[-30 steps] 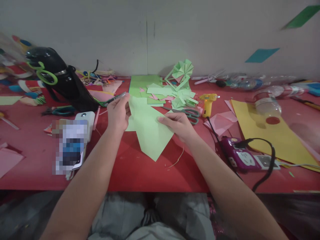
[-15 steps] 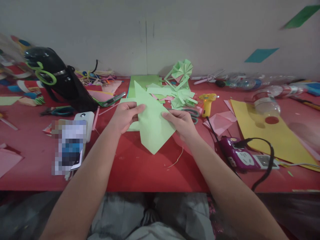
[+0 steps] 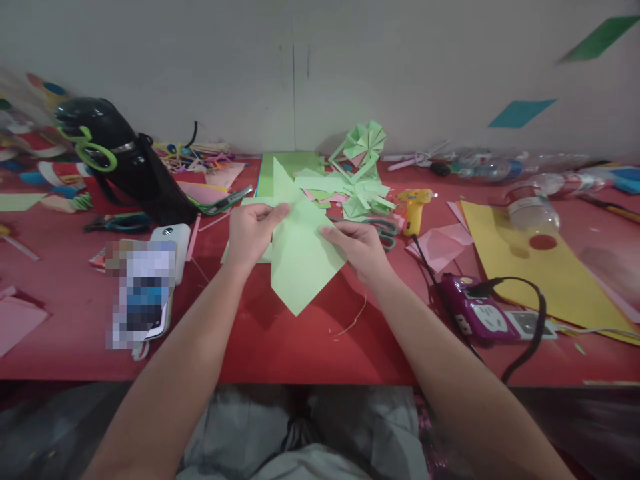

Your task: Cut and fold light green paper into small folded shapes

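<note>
Over the red table (image 3: 280, 340) I hold a light green sheet of paper (image 3: 300, 257), partly folded, with one point aimed at me and another at the wall. My left hand (image 3: 253, 230) pinches its left edge with thumb and fingers. On the right edge, my right hand (image 3: 357, 247) is closed on the sheet, thumb on top. Behind it lie a stack of green sheets (image 3: 285, 167) and folded green paper pieces (image 3: 363, 167).
Scissors (image 3: 383, 230) and a yellow glue gun (image 3: 414, 207) lie right of my hands. A purple power strip (image 3: 480, 317) with a black cable, a yellow sheet (image 3: 540, 267) and a plastic bottle (image 3: 530, 207) are farther right. A black bag (image 3: 125, 167), a phone (image 3: 143, 293) and craft clutter fill the left.
The upper flap has come up into a point toward the wall. My left hand moved from the sheet's top corner to its left edge, and the sheet shifted slightly left.
</note>
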Motion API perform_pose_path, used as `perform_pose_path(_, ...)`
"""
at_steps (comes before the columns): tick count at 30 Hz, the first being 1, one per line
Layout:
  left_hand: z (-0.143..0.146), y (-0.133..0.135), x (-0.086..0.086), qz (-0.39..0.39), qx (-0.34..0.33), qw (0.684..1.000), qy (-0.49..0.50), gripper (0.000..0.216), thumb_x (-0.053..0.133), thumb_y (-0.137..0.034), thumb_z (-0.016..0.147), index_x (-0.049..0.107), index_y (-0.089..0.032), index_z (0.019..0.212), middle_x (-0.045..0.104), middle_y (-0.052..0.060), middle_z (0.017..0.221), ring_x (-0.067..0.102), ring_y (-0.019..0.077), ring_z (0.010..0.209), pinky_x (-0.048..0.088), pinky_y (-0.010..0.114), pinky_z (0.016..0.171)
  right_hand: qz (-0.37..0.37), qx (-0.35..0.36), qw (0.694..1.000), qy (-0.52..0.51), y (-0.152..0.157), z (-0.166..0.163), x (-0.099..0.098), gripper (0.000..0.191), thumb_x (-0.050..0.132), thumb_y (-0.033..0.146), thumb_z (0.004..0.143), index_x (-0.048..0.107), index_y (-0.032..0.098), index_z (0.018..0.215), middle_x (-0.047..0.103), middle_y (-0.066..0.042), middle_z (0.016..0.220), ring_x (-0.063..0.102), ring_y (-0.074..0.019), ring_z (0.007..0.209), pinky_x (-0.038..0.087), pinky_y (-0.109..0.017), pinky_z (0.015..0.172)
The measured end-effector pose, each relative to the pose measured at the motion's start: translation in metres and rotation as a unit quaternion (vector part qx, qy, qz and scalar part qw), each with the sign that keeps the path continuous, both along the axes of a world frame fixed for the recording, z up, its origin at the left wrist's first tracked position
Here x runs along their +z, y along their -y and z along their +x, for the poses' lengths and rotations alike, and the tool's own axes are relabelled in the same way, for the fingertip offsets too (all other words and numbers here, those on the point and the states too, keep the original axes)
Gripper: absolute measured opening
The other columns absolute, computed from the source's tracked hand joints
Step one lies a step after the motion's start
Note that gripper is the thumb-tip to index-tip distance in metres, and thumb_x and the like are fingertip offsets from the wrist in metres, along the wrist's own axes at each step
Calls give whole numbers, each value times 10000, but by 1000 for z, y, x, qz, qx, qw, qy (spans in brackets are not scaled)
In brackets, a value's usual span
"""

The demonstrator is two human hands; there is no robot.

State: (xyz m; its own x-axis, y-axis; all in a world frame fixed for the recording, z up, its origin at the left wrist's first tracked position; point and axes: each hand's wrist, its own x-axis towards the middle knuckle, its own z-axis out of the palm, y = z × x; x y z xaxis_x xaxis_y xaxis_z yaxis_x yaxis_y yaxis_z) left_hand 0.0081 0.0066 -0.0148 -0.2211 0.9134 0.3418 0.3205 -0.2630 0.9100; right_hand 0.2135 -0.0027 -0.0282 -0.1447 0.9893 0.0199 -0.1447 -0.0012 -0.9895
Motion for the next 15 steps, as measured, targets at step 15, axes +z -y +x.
perform_pose_path(15,7,-2,-5,-100,-132,973,163,445,749,-582,751,640,-164,646,626,12,611,587,124,550,514,250,551,13,-37,999,-30,-3,4,-2,198,818,426,716,772,235,739,711,-14,735,618,-137,623,481,-287,588)
